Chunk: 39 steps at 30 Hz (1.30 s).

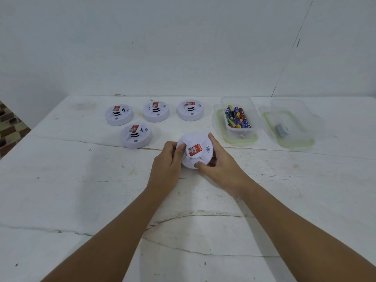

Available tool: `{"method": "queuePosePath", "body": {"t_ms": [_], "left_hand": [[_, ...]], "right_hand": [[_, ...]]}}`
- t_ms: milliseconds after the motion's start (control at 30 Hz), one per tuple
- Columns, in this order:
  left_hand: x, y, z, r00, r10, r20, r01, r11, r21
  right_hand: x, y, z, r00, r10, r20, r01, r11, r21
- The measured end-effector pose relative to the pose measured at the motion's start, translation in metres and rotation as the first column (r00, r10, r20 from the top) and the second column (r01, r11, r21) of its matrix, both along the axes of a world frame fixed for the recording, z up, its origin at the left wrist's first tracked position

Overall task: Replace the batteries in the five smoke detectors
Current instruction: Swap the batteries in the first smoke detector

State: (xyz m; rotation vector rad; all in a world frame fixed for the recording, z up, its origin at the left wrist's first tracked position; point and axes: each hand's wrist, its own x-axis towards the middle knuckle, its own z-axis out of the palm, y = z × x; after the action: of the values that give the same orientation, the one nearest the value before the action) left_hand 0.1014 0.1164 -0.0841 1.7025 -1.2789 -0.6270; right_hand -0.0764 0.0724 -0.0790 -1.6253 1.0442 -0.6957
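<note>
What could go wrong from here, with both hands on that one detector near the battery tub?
1. Both the left hand and right hand grip the held detector by its smooth rim; a twist might slip.
2. The battery tub sits close beside the right hand, so an elbow or wrist could knock it.
3. The four waiting detectors look identical, so finished and unfinished units could get mixed.

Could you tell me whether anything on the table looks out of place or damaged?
Only the table itself: dark cracks cross its white top. The four resting smoke detectors sit upright, and the batteries stay inside their container.
</note>
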Motion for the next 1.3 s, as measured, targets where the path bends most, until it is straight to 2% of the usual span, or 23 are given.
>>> {"method": "queuePosePath", "body": {"t_ms": [1300], "left_hand": [[-0.0025, 0.0028, 0.0028, 1.000, -0.002, 0.005, 0.002, 1.000, -0.010]], "right_hand": [[-0.0009, -0.0010, -0.0027, 1.000, 0.008, -0.002, -0.008, 1.000, -0.006]]}}
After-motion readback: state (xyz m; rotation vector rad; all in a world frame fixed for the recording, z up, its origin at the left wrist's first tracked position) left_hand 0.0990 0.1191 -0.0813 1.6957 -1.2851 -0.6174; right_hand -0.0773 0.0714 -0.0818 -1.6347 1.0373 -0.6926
